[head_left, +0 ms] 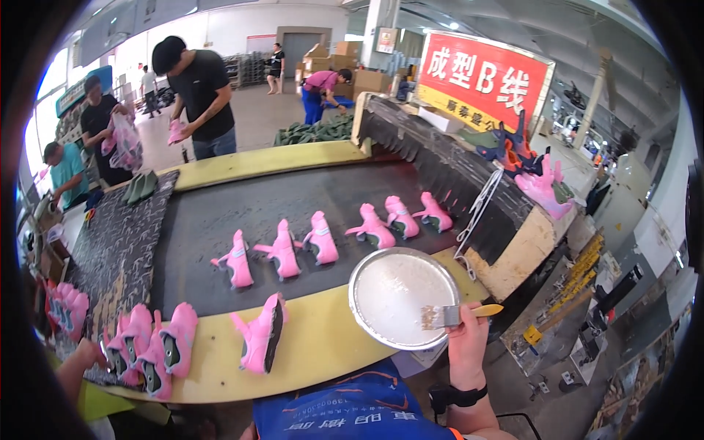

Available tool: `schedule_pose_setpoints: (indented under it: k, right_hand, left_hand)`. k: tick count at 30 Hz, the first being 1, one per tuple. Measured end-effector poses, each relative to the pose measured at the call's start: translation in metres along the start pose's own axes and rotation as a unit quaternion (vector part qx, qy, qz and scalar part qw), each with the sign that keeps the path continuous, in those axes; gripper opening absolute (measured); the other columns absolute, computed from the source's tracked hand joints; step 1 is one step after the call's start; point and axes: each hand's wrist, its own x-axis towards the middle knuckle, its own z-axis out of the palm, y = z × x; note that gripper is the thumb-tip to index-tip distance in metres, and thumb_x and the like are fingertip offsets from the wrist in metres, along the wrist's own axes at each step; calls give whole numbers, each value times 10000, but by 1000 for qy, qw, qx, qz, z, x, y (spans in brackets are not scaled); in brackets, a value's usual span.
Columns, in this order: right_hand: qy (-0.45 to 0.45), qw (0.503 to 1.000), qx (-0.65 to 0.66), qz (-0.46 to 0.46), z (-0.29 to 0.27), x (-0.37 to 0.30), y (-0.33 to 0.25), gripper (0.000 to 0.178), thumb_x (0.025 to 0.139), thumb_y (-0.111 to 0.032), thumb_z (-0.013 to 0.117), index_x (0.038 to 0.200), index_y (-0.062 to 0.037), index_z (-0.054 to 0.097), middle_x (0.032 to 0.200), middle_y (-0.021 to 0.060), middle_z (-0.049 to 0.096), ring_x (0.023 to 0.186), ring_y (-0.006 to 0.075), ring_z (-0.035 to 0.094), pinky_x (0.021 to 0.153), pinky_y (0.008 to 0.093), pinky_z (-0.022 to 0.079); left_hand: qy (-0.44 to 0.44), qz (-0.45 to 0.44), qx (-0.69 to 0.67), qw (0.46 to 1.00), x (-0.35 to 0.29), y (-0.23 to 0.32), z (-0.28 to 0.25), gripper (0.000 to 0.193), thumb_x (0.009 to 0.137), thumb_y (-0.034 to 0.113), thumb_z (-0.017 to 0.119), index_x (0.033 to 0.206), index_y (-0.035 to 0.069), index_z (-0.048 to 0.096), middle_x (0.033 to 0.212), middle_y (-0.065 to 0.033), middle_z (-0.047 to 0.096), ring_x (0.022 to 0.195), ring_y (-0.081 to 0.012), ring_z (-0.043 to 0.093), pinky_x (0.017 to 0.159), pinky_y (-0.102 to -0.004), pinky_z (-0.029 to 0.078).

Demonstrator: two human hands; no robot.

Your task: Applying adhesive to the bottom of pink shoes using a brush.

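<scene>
The left hand (89, 354) sits at the bench (323, 345) edge beside a row of pink shoes (150, 350); its grip is hidden. One shoe (260, 334) stands alone with room around it. The right hand (466, 339) is closed on a brush (447, 315) over the round pan (402, 297).

Dark conveyor belt (220, 220) — six pink shoes (282, 249) in a row; yellow ledge (323, 345) bears one shoe (260, 334), round metal pan (402, 297).

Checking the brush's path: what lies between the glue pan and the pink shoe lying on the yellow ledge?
In the head view, only bare yellow ledge lies between the round pan and the pink shoe.
</scene>
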Motion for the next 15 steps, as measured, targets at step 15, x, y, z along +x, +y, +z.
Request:
schedule_pose_setpoints:
  k: [15]
  right_hand:
    - [22,1000,-11,15,1,-4,3,42,994,-98,601,1013,-65,583,834,29,617,659,106,560,612,260,452]
  left_hand:
    - [-145,-450,-125,872,30,124,-156,417,902,302,510,657,78,762,640,-88,720,659,-246,728,674,-371,583]
